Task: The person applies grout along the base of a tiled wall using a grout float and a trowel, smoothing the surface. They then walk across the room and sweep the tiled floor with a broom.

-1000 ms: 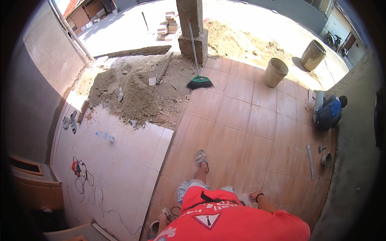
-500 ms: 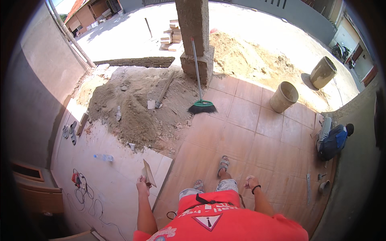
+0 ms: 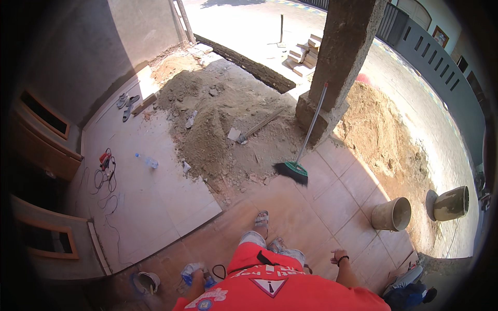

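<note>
My left hand [image 3: 197, 278] is low beside my body, next to a white and blue thing [image 3: 193, 270] that looks like a bag. Its fingers are too small and unclear to show a grip, and the flat tan piece it held earlier is out of sight. On my right side, my right hand [image 3: 339, 256], with a dark band at the wrist, hangs above the tiles, its fingers curled and nothing visible in them. Ahead, a green broom [image 3: 293, 168] leans on the concrete pillar [image 3: 340, 57], out of reach of both hands.
A heap of sandy soil [image 3: 207, 119] with a plank [image 3: 262, 124] lies ahead. Two buckets, one nearer [image 3: 381, 215] and one farther [image 3: 450, 204], stand at right; a person [image 3: 407, 294] crouches below them. Left are a bottle [image 3: 148, 161], a corded red tool [image 3: 105, 159] and a pail [image 3: 149, 282].
My view has swung left and my body has turned, with my feet in new places. The flat tan piece in my left hand has gone from sight; the hand is now lower, by the white and blue thing.
</note>
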`<state>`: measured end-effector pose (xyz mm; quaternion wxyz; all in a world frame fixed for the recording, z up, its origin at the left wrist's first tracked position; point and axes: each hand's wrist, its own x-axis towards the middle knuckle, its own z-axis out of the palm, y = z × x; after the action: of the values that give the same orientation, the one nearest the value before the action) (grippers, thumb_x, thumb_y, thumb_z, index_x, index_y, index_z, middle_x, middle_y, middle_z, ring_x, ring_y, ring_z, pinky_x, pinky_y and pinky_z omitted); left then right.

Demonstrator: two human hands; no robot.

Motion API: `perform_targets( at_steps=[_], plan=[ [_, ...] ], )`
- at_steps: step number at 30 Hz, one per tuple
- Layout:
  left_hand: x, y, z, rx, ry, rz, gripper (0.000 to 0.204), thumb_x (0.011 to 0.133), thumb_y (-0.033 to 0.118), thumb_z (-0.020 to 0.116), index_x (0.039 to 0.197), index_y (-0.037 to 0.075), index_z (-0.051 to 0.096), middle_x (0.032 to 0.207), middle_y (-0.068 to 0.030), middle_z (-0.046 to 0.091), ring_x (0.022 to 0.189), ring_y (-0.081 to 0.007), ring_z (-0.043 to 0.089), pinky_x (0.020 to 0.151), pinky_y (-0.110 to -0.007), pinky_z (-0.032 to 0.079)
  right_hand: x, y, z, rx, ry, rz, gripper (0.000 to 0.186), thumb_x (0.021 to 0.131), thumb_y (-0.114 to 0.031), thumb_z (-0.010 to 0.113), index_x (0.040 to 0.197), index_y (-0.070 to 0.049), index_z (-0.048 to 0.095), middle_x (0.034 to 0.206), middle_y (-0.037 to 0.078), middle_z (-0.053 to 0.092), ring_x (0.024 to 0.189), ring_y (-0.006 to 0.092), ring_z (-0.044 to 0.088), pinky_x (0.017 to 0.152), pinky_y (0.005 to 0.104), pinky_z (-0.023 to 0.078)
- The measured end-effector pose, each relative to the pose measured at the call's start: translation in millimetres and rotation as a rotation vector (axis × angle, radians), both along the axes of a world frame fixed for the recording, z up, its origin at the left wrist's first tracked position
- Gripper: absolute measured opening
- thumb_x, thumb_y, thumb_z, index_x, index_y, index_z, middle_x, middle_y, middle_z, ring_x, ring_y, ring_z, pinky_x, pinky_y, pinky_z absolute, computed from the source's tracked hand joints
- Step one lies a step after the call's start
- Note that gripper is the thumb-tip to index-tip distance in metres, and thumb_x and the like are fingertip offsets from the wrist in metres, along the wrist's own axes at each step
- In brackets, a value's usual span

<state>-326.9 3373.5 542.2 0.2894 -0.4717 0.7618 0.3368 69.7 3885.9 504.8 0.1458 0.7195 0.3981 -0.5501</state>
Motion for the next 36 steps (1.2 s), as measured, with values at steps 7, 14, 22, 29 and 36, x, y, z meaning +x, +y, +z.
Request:
perform_targets(
  at_steps=[7,14,22,29,36],
  plan=[
    [-7,59,-44,0.153,0.007,0.134,0.035,0.08,0.016,0.057,0.111,0.005,0.048,0.094,-0.0139,0.057,0.074,-0.0334,0.058,0.047,-0.042,0.043,-157,174,24,0.226,0.086,0.202,0.027,0.087,-0.013,0.037,0.088,-0.008,0.063,0.072,0.01,0.058,0.052,0.0194,0.06,0.043,0.0317,0.053],
    [-82,173,-17,0.523,0.334,0.264,0.026,0.088,0.017,0.048,0.113,0.01,0.049,0.092,-0.0105,0.057,0.071,-0.0251,0.058,0.048,-0.033,0.044,-309,265,28,0.569,0.253,0.864,0.027,0.075,-0.003,0.043,0.078,-0.008,0.069,0.062,0.014,0.062,0.05,0.0201,0.061,0.049,0.0336,0.05],
    [-44,234,28,0.446,0.58,0.507,0.024,0.091,0.017,0.044,0.113,0.009,0.049,0.091,-0.0057,0.057,0.075,-0.02,0.058,0.051,-0.034,0.045,-446,406,-1,0.86,0.282,1.351,0.033,0.075,-0.004,0.044,0.098,-0.013,0.065,0.1,0.018,0.06,0.099,0.0288,0.056,0.085,0.041,0.045],
    [149,256,37,-0.033,0.195,0.923,0.033,0.087,0.018,0.052,0.119,0.013,0.048,0.104,-0.0066,0.055,0.085,-0.0269,0.055,0.057,-0.045,0.045,-548,520,30,0.974,-0.188,2.014,0.04,0.087,-0.025,0.044,0.127,-0.023,0.046,0.136,0.014,0.036,0.13,0.039,0.023,0.104,0.0543,0.016],
    [264,316,78,-0.176,0.162,1.093,0.032,0.087,0.018,0.051,0.119,0.014,0.049,0.106,-0.0063,0.054,0.087,-0.0269,0.053,0.057,-0.045,0.044,-569,595,4,0.958,-0.525,2.324,0.032,0.088,-0.024,0.041,0.11,-0.014,0.062,0.116,0.011,0.057,0.128,0.0356,0.029,0.107,0.0528,0.01]
  ],
)
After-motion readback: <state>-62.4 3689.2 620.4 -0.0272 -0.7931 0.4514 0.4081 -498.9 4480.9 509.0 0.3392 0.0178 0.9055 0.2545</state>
